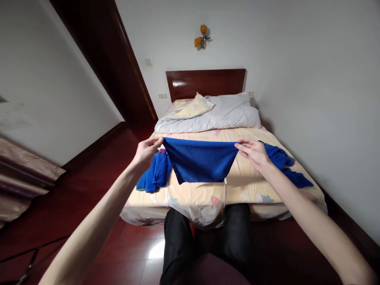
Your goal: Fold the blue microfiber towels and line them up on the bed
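A blue cloth (203, 160) is stretched between my two hands above the bed, its lower part hanging down with a small white tag at the lower right corner. My left hand (147, 151) pinches its upper left corner. The upper right corner is pinched in my right hand (253, 152). Folded blue cloths (154, 174) lie on the bed below my left hand, with a bit of purple at the top. More blue cloths (280, 161) lie loosely heaped beyond my right hand.
The bed (237, 194) has a patterned yellow sheet. A grey-white quilt (231, 113) and a pale yellow pillow (194, 107) lie near the dark headboard (208, 83). My knees are at the bed's front edge. A curtain (23, 178) hangs at the left.
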{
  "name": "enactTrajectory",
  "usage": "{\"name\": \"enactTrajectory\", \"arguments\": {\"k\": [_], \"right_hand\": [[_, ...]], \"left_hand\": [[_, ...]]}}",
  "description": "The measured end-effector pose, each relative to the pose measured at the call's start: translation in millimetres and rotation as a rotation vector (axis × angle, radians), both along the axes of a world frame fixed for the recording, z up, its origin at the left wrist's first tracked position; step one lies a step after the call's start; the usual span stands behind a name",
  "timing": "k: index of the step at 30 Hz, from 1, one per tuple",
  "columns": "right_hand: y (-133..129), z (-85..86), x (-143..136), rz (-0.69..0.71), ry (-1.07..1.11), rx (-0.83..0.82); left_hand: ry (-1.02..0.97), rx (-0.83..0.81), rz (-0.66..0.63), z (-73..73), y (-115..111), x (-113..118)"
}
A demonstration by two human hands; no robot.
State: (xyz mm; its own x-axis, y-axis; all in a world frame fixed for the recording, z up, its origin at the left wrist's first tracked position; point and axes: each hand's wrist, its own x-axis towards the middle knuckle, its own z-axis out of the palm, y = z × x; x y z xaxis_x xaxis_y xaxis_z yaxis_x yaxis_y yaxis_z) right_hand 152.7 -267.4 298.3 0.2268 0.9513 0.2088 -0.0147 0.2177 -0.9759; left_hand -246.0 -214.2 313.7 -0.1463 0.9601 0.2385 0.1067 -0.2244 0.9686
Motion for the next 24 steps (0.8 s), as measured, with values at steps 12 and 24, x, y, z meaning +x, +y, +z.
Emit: {"name": "enactTrajectory", "arguments": {"k": [12,24], "right_hand": [[-91,-10.7,32,0.005,0.046,-0.335],[-48,-53.1,42,0.035,0.094,-0.412]], "left_hand": [[0.136,-0.301,-0.358,-17.2,-48,-4],[0.151,-0.279,-0.363,-55.3,-10,21]]}}
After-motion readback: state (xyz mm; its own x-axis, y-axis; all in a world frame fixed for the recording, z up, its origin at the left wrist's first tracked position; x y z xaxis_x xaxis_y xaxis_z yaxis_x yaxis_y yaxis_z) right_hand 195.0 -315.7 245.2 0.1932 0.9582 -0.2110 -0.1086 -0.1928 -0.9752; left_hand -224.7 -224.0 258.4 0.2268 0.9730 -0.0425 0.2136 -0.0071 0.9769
